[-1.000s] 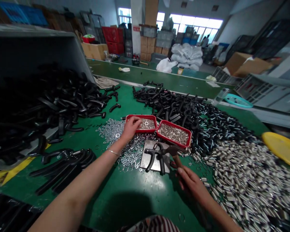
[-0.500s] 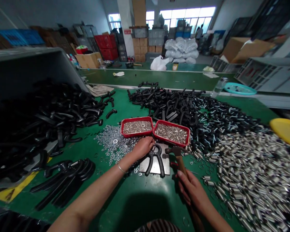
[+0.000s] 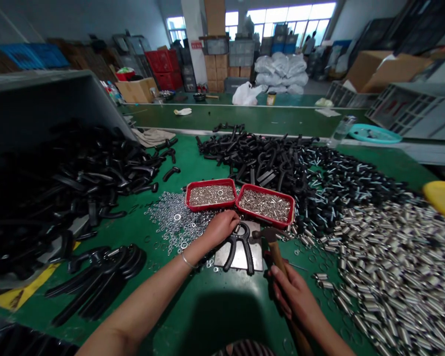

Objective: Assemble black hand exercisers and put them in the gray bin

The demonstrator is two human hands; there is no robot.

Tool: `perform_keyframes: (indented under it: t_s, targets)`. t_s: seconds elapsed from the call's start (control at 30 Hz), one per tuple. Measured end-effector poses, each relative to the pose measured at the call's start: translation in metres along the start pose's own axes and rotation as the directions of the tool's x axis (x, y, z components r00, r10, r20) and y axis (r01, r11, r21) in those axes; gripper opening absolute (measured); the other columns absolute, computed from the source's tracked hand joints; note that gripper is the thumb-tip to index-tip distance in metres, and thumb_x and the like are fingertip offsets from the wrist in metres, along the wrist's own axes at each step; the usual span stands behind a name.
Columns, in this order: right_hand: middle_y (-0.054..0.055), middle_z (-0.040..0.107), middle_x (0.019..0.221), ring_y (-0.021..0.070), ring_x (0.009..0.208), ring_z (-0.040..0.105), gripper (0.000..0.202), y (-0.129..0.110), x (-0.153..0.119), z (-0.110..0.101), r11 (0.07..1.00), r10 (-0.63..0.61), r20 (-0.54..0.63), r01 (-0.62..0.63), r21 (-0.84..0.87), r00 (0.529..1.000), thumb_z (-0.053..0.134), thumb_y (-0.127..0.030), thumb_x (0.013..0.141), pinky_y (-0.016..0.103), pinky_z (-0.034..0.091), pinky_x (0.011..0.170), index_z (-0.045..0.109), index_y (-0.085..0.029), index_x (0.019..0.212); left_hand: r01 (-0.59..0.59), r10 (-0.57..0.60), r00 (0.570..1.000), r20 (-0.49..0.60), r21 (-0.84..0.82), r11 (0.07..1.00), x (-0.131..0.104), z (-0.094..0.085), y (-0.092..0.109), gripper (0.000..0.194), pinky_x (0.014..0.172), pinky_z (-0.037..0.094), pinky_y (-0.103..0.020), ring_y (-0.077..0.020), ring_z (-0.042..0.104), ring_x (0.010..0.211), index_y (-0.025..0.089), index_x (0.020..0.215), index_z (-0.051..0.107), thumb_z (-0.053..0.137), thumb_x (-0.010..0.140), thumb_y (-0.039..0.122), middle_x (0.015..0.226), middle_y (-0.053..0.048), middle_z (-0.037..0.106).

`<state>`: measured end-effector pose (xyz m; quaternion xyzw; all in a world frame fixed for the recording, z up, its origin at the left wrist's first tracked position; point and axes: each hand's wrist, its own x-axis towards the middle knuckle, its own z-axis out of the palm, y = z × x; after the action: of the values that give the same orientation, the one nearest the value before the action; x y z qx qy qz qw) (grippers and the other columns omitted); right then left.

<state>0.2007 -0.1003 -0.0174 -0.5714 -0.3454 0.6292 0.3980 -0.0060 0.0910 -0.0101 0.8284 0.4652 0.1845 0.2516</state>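
Observation:
A black V-shaped hand grip [image 3: 249,252] with a round top lies on a flat metal plate [image 3: 257,259], its two legs toward me. My left hand [image 3: 224,227] is closed at the upper left of that round top, fingertips pinched together. What they pinch is too small and covered to make out. In my right hand [image 3: 291,287] is a hammer [image 3: 277,254], held by its wooden handle. The hammer's head is just right of the hand grip, over the plate's right edge, apart from my left hand.
Two red trays [image 3: 210,208] of small metal pins stand behind the plate. Loose nuts and rings [image 3: 174,217] spread to the left. Metal springs [image 3: 389,262] heap up at right, black handles [image 3: 267,158] at the back. A grey bin [image 3: 92,99] of black parts lies left.
The hammer's head has shifted very slightly left, closer to the hand grip. My left hand stays at the round top. The whole view has swung slightly.

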Motion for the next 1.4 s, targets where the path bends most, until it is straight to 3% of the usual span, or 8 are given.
perform_keyframes:
  t_s: [0.27,0.43,0.57,0.73,0.9,1.1,1.23,1.4]
  targets:
    - [-0.01,0.053,0.055,0.005,0.03,0.033,0.041,-0.009,-0.001,0.0,0.996,0.0,0.016,0.002,-0.091,1.0,0.052,-0.063,0.091,0.016,0.027,0.028,0.048,-0.023,0.101,-0.287,0.295,0.955,0.042,0.391,0.874,-0.007,0.015,0.003,0.019,0.095,0.045,-0.043,-0.0259,0.058,0.098,0.014,0.093,0.06,0.041,0.097,0.011,0.097,-0.012,0.063]
    - [-0.005,0.059,0.066,0.0089,0.035,0.044,0.047,-0.034,0.006,-0.016,0.949,-0.01,0.049,0.025,-0.315,0.999,0.043,-0.066,0.093,0.021,0.033,0.033,0.052,-0.022,0.106,-0.267,0.299,0.954,-0.013,0.414,0.87,-0.014,0.019,0.001,0.018,0.091,0.047,-0.043,-0.0256,0.058,0.098,0.014,0.098,0.059,0.041,0.1,0.019,0.098,-0.011,0.062]
    - [-0.001,0.059,0.065,0.0161,0.053,0.055,0.046,-0.081,0.004,-0.025,0.763,-0.162,0.101,0.19,-0.618,0.982,0.038,-0.062,0.096,0.027,0.042,0.048,0.06,-0.021,0.097,-0.234,0.298,0.942,-0.153,0.337,0.912,-0.043,0.013,0.008,0.027,0.097,0.045,-0.044,-0.0266,0.056,0.11,0.014,0.116,0.056,0.049,0.099,0.033,0.115,-0.014,0.062]
    - [0.004,0.064,0.076,0.019,0.069,0.059,0.043,-0.122,0.012,-0.01,0.558,-0.428,0.141,0.384,-0.736,0.893,0.028,-0.053,0.102,0.03,0.044,0.065,0.057,-0.022,0.107,-0.356,0.395,0.916,-0.069,0.313,0.881,-0.084,0.013,0.016,0.025,0.096,0.044,-0.045,-0.0247,0.058,0.104,0.017,0.111,0.062,0.04,0.101,0.024,0.109,-0.012,0.066]
    - [0.007,0.064,0.075,0.0192,0.065,0.058,0.038,-0.114,0.051,0.006,0.386,-0.193,0.266,0.322,-0.864,0.945,0.037,-0.048,0.1,0.029,0.042,0.062,0.056,-0.02,0.082,-0.324,0.364,0.928,-0.076,0.318,0.891,-0.088,0.015,0.019,0.027,0.094,0.045,-0.044,-0.0247,0.057,0.101,0.017,0.109,0.063,0.038,0.102,0.023,0.105,-0.011,0.066]
    - [0.005,0.064,0.073,0.0198,0.067,0.059,0.047,-0.112,0.073,0.001,0.495,-0.261,0.227,0.331,-0.803,0.938,0.031,-0.054,0.099,0.031,0.045,0.065,0.06,-0.02,0.085,-0.296,0.333,0.939,-0.088,0.287,0.911,-0.083,0.013,0.023,0.027,0.094,0.043,-0.043,-0.0248,0.056,0.099,0.017,0.102,0.064,0.038,0.102,0.021,0.102,-0.01,0.065]
    - [0.004,0.062,0.069,0.0198,0.065,0.058,0.05,-0.11,0.064,-0.01,0.459,-0.197,0.235,0.301,-0.836,0.952,0.032,-0.056,0.099,0.031,0.043,0.064,0.059,-0.02,0.078,-0.237,0.263,0.956,-0.132,0.18,0.955,-0.09,0.006,0.027,0.022,0.093,0.044,-0.041,-0.0233,0.057,0.099,0.019,0.103,0.062,0.041,0.101,0.024,0.102,-0.008,0.066]
    - [0.004,0.065,0.074,0.0201,0.066,0.059,0.042,-0.097,0.032,-0.013,0.383,-0.165,0.284,0.327,-0.864,0.945,0.034,-0.054,0.1,0.03,0.041,0.064,0.056,-0.021,0.087,0.002,0.047,0.963,-0.264,0.183,0.983,-0.11,0.013,0.03,0.018,0.083,0.046,-0.043,-0.0257,0.057,0.09,0.021,0.091,0.058,0.048,0.098,0.035,0.092,-0.009,0.063]
